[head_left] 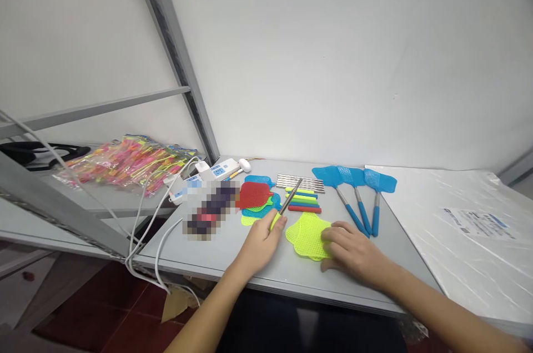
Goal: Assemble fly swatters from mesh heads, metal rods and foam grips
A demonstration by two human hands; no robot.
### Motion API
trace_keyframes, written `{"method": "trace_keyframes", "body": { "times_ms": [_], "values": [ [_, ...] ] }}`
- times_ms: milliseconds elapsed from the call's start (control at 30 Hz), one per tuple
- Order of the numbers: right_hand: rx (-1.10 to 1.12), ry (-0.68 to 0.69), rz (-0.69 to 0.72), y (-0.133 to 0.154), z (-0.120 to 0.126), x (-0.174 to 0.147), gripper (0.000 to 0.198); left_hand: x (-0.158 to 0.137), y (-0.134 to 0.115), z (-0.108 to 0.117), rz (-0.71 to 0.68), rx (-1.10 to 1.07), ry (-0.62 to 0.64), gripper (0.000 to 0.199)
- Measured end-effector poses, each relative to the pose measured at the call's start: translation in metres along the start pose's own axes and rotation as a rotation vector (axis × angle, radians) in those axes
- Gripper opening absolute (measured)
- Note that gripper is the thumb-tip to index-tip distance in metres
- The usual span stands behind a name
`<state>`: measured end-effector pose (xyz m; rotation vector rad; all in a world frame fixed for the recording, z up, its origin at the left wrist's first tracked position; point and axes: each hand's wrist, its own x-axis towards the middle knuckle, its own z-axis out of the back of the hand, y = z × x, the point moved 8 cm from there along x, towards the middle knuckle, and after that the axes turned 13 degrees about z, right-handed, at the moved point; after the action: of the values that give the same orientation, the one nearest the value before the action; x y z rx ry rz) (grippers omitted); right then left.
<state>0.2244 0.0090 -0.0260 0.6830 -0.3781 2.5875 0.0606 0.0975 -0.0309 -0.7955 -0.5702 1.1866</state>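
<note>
My left hand [263, 241] is closed around the yellow-green grip of a fly swatter handle [289, 203], whose metal rod points up and away. Under the fingers of my right hand [353, 250] are yellow-green mesh swatter heads [310, 235], overlapping near the front of the table; part of them is hidden by the hand. Behind lie coloured grip sleeves [305, 209] in a row and a bundle of metal rods [316, 183]. A red swatter head [255, 195] tops a pile of blue, green and yellow-green ones to the left.
Three blue fly swatters [356, 197] lie fanned at the right, beside a white wrapped panel [462, 231]. White power strips [216, 172] with cables sit at the back left. Bagged colourful items [133, 164] fill the left shelf, behind a grey metal post [179, 59].
</note>
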Motion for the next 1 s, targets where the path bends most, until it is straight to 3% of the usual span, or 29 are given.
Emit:
{"method": "trace_keyframes", "body": {
  "times_ms": [133, 233, 300, 400, 467, 533, 633, 833, 1000],
  "values": [
    [0.038, -0.047, -0.042, 0.003, 0.009, -0.009, 0.001, -0.008, 0.008, -0.011, 0.041, -0.123, 0.057, 0.039],
    [0.008, -0.201, -0.181, -0.001, 0.023, -0.025, 0.013, -0.013, 0.002, -0.01, 0.009, -0.124, 0.082, 0.039],
    [-0.052, -0.405, -0.375, -0.007, 0.038, -0.045, 0.008, -0.017, -0.007, -0.009, -0.047, -0.095, 0.104, 0.038],
    [-0.154, -0.745, -0.778, -0.015, 0.057, -0.086, 0.006, -0.026, -0.018, -0.012, -0.135, -0.021, 0.152, 0.036],
    [-0.068, -0.938, -1.047, -0.022, 0.056, -0.111, 0.015, -0.03, -0.021, -0.017, -0.175, 0.047, 0.175, 0.035],
    [0.187, -1.122, -1.234, -0.03, 0.046, -0.127, 0.026, -0.032, -0.022, -0.021, -0.213, 0.139, 0.172, 0.034],
    [0.611, -1.281, -1.273, -0.041, 0.032, -0.126, 0.036, -0.035, -0.021, -0.031, -0.293, 0.31, 0.145, 0.033],
    [1.147, -1.304, -1.29, -0.028, 0.011, -0.115, 0.029, -0.037, -0.018, -0.043, -0.374, 0.474, 0.102, 0.036],
    [1.156, -1.201, -1.244, -0.02, 0.004, -0.105, 0.021, -0.037, -0.015, -0.047, -0.417, 0.561, 0.076, 0.036]
  ]
}}
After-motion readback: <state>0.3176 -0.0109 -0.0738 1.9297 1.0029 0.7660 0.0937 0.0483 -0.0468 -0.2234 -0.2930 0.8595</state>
